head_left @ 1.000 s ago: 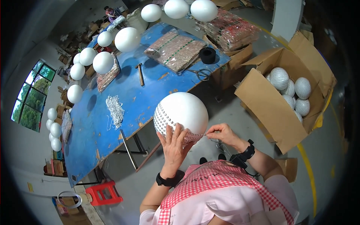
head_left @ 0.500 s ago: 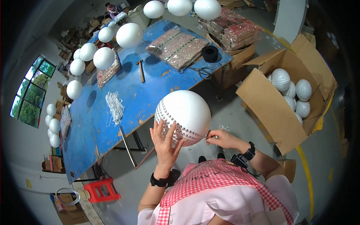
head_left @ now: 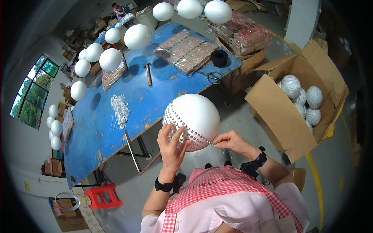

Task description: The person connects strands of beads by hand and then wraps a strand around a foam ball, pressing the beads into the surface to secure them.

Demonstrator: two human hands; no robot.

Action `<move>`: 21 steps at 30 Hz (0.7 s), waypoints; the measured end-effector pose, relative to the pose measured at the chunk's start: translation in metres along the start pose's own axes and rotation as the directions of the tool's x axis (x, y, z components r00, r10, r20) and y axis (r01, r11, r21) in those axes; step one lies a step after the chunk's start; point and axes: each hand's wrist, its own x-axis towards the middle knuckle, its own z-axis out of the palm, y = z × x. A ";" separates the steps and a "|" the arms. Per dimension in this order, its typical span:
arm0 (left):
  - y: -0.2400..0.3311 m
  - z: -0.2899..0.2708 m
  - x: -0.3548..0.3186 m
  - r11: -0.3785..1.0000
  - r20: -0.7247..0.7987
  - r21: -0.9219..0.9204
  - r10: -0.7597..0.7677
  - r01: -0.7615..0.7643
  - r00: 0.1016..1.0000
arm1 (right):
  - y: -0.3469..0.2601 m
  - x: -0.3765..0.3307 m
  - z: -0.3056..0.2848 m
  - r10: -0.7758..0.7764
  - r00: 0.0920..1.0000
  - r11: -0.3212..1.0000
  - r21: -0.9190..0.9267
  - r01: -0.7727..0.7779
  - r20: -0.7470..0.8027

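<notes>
A large white ball (head_left: 200, 112), smooth on its upper right, carries rows of silver beads around its left and lower sides. My left hand (head_left: 171, 149) holds it from the near left, fingers spread over the beaded rows and thumb below. At the ball's lower right edge, my right hand (head_left: 235, 142) pinches the bead string (head_left: 210, 143) between thumb and fingertips. The ball's underside is hidden. Beyond it, a heap of silver bead strings (head_left: 119, 110) lies on the blue table (head_left: 143, 103).
A hammer (head_left: 149, 73), scissors (head_left: 211, 77) and a black tape roll (head_left: 219, 58) lie on the table near plastic-wrapped packs (head_left: 186, 50). Several plain white balls (head_left: 137, 37) appear beyond. At right stands an open carton (head_left: 281, 116) of beaded balls; a red stool (head_left: 103, 197) is at lower left.
My right hand has shifted slightly right and its fingers have straightened along the bead string. The ball has moved slightly right in view, with my left hand still on it.
</notes>
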 end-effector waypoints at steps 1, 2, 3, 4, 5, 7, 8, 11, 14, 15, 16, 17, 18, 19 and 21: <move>0.000 0.000 0.000 1.000 0.015 0.006 0.007 -0.007 1.000 | -0.003 -0.001 0.001 -0.037 0.998 0.998 -0.045 0.039 0.050; 0.001 -0.001 0.001 1.000 0.026 0.010 -0.005 0.004 1.000 | -0.007 -0.001 0.001 0.023 0.999 0.997 -0.070 -0.021 0.032; 0.000 -0.001 0.002 1.000 0.022 0.016 0.005 -0.005 1.000 | -0.010 -0.002 0.001 0.022 0.998 0.998 -0.055 -0.018 0.059; 0.000 -0.002 0.003 1.000 0.030 -0.010 -0.008 0.008 1.000 | -0.012 -0.003 0.002 0.019 0.996 0.999 -0.039 -0.016 0.086; 0.000 -0.002 0.004 0.998 0.033 -0.052 -0.039 0.040 0.999 | -0.014 -0.004 0.003 0.023 0.995 0.999 -0.048 -0.019 0.095; -0.002 -0.003 0.005 1.000 0.019 -0.013 -0.017 0.017 1.000 | -0.017 -0.005 0.005 -0.019 0.987 0.995 -0.097 0.035 0.159; -0.003 -0.004 0.006 1.000 0.002 0.003 -0.028 0.028 1.000 | -0.018 -0.005 0.006 0.016 0.988 0.993 -0.119 0.003 0.155; -0.008 -0.006 0.008 0.999 0.023 -0.022 -0.027 0.027 0.999 | -0.022 -0.007 0.010 0.001 0.982 0.987 -0.156 0.029 0.188; -0.012 -0.008 0.010 1.000 0.066 0.025 0.006 -0.007 0.998 | -0.026 -0.009 0.014 0.026 0.986 0.992 -0.125 -0.005 0.166; -0.013 -0.009 0.010 1.000 0.102 -0.001 0.016 -0.016 0.995 | -0.027 -0.010 0.014 0.039 0.989 0.992 -0.121 -0.021 0.143; -0.013 -0.010 0.009 1.000 0.121 0.024 0.005 -0.008 0.993 | -0.029 -0.010 0.015 0.026 0.991 0.995 -0.104 -0.013 0.128; -0.012 -0.010 0.007 0.999 0.132 0.048 0.010 -0.017 0.991 | -0.029 -0.011 0.015 0.056 0.990 0.991 -0.127 -0.040 0.128; -0.012 -0.010 0.007 0.997 0.116 0.071 0.021 -0.029 0.993 | -0.030 -0.012 0.015 0.047 0.992 0.990 -0.138 -0.030 0.120; -0.012 -0.009 0.006 0.997 0.135 0.071 0.008 -0.018 0.991 | -0.031 -0.012 0.015 0.021 0.993 0.990 -0.143 -0.005 0.113; -0.014 -0.008 0.006 0.999 0.117 0.042 -0.022 0.017 0.993 | -0.031 -0.013 0.015 0.031 0.995 0.975 -0.221 -0.010 0.093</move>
